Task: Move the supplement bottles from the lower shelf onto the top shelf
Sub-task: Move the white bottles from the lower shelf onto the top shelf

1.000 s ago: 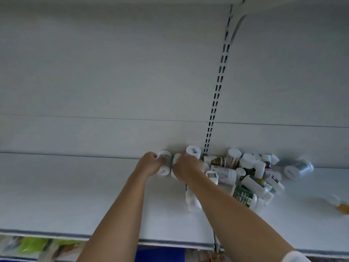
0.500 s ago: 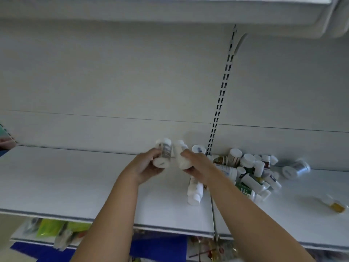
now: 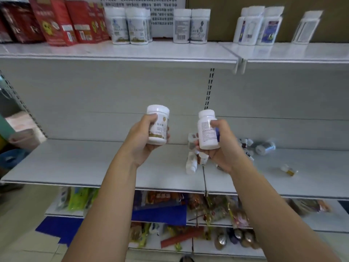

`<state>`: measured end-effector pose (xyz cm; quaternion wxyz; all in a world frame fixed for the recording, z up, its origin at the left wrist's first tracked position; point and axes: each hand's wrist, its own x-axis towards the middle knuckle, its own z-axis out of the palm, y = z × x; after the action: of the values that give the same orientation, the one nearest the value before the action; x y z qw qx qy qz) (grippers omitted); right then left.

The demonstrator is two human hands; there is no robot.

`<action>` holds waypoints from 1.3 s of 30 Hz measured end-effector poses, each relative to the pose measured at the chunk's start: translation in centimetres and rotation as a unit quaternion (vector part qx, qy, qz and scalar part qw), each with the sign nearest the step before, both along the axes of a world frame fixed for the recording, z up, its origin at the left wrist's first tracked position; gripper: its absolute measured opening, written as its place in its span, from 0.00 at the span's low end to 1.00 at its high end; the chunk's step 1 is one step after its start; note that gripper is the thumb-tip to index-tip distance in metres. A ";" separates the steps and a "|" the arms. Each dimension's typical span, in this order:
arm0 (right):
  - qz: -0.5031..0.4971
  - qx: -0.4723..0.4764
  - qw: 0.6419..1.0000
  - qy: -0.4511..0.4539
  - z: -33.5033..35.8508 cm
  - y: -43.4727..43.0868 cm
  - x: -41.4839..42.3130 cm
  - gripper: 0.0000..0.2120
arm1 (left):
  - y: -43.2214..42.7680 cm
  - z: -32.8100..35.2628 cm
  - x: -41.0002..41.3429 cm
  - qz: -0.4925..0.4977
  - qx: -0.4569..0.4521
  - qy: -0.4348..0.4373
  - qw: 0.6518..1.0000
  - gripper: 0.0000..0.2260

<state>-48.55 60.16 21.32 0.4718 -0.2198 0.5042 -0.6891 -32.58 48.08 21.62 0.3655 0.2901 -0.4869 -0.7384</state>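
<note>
Two white bottles held upright in the air, between lower shelf (image 3: pixel 94 163) and top shelf (image 3: pixel 132 53); left hand (image 3: pixel 140 142) wrapped round the wide-capped bottle (image 3: pixel 158 124), fingers closed on its sides; right hand (image 3: pixel 221 146) clasped about the narrow bottle (image 3: pixel 206 129); loose heap of bottles (image 3: pixel 194 159) lying on the lower shelf behind the right hand; standing bottles (image 3: pixel 191 25) lined along the top shelf beside red packets (image 3: pixel 62 21).

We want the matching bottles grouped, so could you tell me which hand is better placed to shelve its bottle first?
Left. The left hand holds its bottle upright beneath matching bottles on the top shelf, with bare shelf beside them. The right hand is equally loaded, lower.
</note>
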 end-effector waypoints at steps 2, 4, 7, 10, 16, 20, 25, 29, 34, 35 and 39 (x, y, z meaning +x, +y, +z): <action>-0.010 -0.022 0.999 0.044 2.1 2.1 0.6 0.16 | 2.0 2.0 0.4 -0.013 -0.036 0.025 0.999 0.07; -0.023 -0.041 0.996 0.081 3.9 3.9 0.9 0.16 | 3.6 3.8 0.6 -0.043 -0.069 0.042 0.996 0.12; -0.054 -0.049 0.989 0.126 6.4 6.2 1.0 0.15 | 5.1 6.1 0.3 -0.059 -0.104 0.032 0.992 0.18; -0.084 -0.069 0.987 0.114 8.5 7.8 0.3 0.11 | 6.0 8.0 -0.8 -0.060 -0.116 0.019 0.991 0.16; -0.124 -0.121 0.970 0.171 12.6 8.8 -3.1 0.07 | 6.2 12.2 -3.7 -0.033 -0.178 0.029 0.983 0.18; -0.139 -0.107 0.960 0.219 15.7 8.3 -6.8 0.12 | 5.9 15.8 -6.4 -0.033 -0.242 0.030 0.969 0.16; -0.136 -0.093 0.934 0.317 18.4 7.1 -12.6 0.29 | 4.6 18.9 -10.2 -0.049 -0.354 -0.047 0.933 0.19; -0.083 -0.091 0.904 0.409 19.8 5.9 -16.2 0.22 | 3.2 20.9 -13.6 -0.050 -0.403 -0.114 0.907 0.25; 0.003 -0.111 0.881 0.461 20.8 4.1 -19.8 0.27 | 1.3 21.9 -17.8 -0.066 -0.427 -0.169 0.886 0.19; 0.005 -0.098 0.870 0.484 21.0 3.6 -20.7 0.26 | 0.9 22.0 -18.5 -0.073 -0.426 -0.178 0.884 0.19; 0.054 0.011 0.796 0.602 22.0 1.9 -24.2 0.24 | -0.7 22.7 -20.7 -0.089 -0.428 -0.230 0.869 0.18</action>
<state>-72.73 62.08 43.32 0.1113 -0.6119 0.6816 -0.3854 -53.26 47.37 44.37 0.2643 0.2217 -0.8493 -0.3996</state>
